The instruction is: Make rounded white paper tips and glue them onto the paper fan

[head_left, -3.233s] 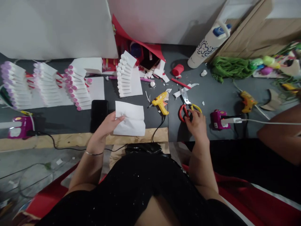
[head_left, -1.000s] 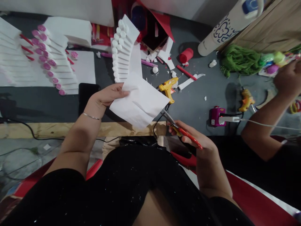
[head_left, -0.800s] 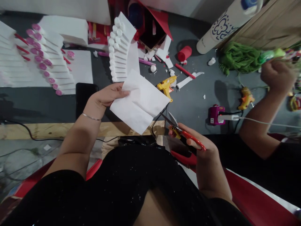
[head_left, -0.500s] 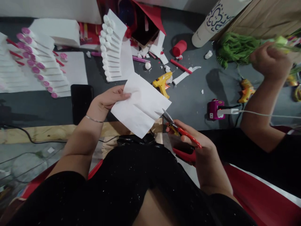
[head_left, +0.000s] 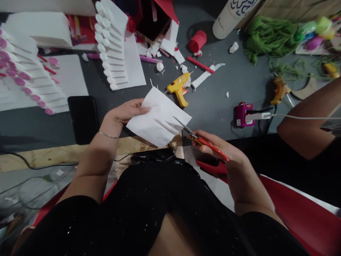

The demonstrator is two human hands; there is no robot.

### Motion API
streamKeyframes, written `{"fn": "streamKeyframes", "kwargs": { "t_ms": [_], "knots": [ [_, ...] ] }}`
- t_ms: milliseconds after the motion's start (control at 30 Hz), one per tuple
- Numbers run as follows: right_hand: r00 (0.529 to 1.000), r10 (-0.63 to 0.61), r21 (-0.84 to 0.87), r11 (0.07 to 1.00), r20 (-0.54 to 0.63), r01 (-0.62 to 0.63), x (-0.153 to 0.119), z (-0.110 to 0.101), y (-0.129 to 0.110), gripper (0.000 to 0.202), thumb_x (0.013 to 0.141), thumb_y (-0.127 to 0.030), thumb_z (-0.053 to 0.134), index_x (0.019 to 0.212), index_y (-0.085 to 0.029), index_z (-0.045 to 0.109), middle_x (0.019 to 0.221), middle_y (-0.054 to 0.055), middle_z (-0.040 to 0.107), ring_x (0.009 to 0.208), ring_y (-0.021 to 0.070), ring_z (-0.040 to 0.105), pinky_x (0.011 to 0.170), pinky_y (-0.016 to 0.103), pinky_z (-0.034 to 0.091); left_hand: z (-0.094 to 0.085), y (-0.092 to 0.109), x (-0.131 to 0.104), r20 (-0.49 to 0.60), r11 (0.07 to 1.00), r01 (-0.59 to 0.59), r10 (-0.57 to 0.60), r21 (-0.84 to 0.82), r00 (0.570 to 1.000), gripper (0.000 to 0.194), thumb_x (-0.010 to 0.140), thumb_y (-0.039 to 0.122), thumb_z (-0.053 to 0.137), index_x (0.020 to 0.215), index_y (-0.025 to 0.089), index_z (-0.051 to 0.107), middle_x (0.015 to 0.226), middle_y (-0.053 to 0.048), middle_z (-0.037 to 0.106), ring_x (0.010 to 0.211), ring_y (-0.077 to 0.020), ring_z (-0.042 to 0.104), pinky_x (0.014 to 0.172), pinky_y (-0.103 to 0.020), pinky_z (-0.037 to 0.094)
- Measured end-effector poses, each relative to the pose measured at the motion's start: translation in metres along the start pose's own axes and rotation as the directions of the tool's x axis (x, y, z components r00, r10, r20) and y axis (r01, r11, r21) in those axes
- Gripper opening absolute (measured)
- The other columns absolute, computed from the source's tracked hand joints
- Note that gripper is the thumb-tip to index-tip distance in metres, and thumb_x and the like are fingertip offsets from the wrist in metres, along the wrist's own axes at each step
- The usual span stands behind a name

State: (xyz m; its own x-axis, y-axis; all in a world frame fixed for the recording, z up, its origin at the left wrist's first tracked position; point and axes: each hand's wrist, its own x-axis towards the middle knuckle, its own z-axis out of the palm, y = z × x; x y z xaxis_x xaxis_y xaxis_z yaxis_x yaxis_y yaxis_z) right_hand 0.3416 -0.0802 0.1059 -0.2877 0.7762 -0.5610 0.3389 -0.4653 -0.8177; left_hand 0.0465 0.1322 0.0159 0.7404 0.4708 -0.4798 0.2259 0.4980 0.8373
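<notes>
My left hand (head_left: 131,109) pinches the left corner of a white sheet of paper (head_left: 157,122), thumb on top and fingers beneath. The sheet is creased and held above the table's front edge. My right hand (head_left: 213,142) is closed round the red handles of a pair of scissors (head_left: 188,129). The blades lie over the right part of the sheet, one showing on top. Just behind the sheet rests a yellow glue gun (head_left: 178,89). White rolled paper sticks (head_left: 113,53) with round tips lie in a row on paper beyond my left hand.
A black phone (head_left: 83,119) lies left of my forearm. Pink-tipped paper rolls (head_left: 34,74) fill the far left. To the right are a purple power adapter (head_left: 243,115), green yarn (head_left: 270,37), another glue gun (head_left: 280,91) and a co-worker's arm (head_left: 309,113). A white bottle (head_left: 226,21) stands behind.
The scissors have moved further over the paper, up and to the left. The paper's lower edge has risen. The co-worker's hand has left the view, and the camera view has shifted slightly right.
</notes>
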Motion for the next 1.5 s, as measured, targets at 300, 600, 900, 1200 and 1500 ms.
{"fn": "streamKeyframes", "kwargs": {
  "t_ms": [300, 600, 900, 1200, 1500],
  "knots": [
    [0.997, 0.053, 0.046, 0.998, -0.062, -0.05, -0.002, 0.003, 0.001, 0.067, 0.081, -0.081, 0.07, 0.106, -0.02, 0.064, 0.076, -0.004, 0.048, 0.064, 0.0107, 0.038, 0.056, 0.025, 0.032, 0.004, 0.005, -0.002, -0.08, 0.997, 0.059, -0.055, 0.054, 0.995, 0.05, 0.075, 0.039, 0.089, 0.117, 0.015, 0.079, 0.099, -0.012, 0.082, 0.113, -0.0355, 0.077, 0.09, -0.044, 0.067],
    [0.991, 0.113, 0.143, 0.984, -0.077, -0.102, -0.005, 0.007, 0.003, 0.062, 0.08, -0.074, 0.078, 0.109, -0.02, 0.068, 0.073, -0.005, 0.047, 0.062, 0.0103, 0.036, 0.054, 0.025, 0.028, 0.003, 0.005, -0.004, -0.081, 0.99, 0.138, -0.134, 0.04, 0.988, 0.039, 0.076, 0.033, 0.085, 0.112, 0.019, 0.082, 0.095, -0.007, 0.083, 0.11, -0.0348, 0.079, 0.079, -0.04, 0.066],
    [0.999, -0.021, 0.005, 1.0, -0.036, 0.022, 0.009, 0.006, -0.002, 0.069, 0.082, -0.083, 0.068, 0.112, -0.02, 0.064, 0.084, -0.001, 0.053, 0.07, 0.0126, 0.044, 0.061, 0.026, 0.038, 0.003, 0.003, -0.003, -0.037, 0.989, 0.149, -0.148, 0.022, 0.988, 0.034, 0.076, 0.032, 0.084, 0.108, 0.018, 0.082, 0.087, -0.007, 0.082, 0.102, -0.032, 0.08, 0.077, -0.037, 0.064],
    [0.996, -0.048, 0.079, 0.995, -0.078, 0.054, 0.037, 0.002, -0.01, 0.073, 0.08, -0.086, 0.066, 0.105, -0.018, 0.063, 0.078, -0.002, 0.054, 0.061, 0.01, 0.045, 0.054, 0.026, 0.036, -0.004, 0.021, 0.011, -0.008, 0.99, -0.045, 0.045, -0.135, 0.999, 0.036, 0.089, 0.042, 0.075, 0.112, 0.015, 0.077, 0.101, -0.009, 0.081, 0.113, -0.0308, 0.076, 0.1, -0.041, 0.059],
    [0.928, -0.253, 0.205, 0.927, -0.274, 0.313, 0.09, 0.012, -0.031, 0.067, 0.086, -0.086, 0.057, 0.109, -0.023, 0.062, 0.073, -0.003, 0.052, 0.053, 0.0112, 0.045, 0.045, 0.028, 0.037, 0.003, 0.043, 0.01, -0.372, 0.727, -0.536, 0.399, -0.428, 0.838, 0.084, 0.097, 0.081, 0.031, 0.148, 0.021, 0.058, 0.13, -0.008, 0.079, 0.153, -0.0356, 0.044, 0.123, -0.046, 0.042]
  ]
}}
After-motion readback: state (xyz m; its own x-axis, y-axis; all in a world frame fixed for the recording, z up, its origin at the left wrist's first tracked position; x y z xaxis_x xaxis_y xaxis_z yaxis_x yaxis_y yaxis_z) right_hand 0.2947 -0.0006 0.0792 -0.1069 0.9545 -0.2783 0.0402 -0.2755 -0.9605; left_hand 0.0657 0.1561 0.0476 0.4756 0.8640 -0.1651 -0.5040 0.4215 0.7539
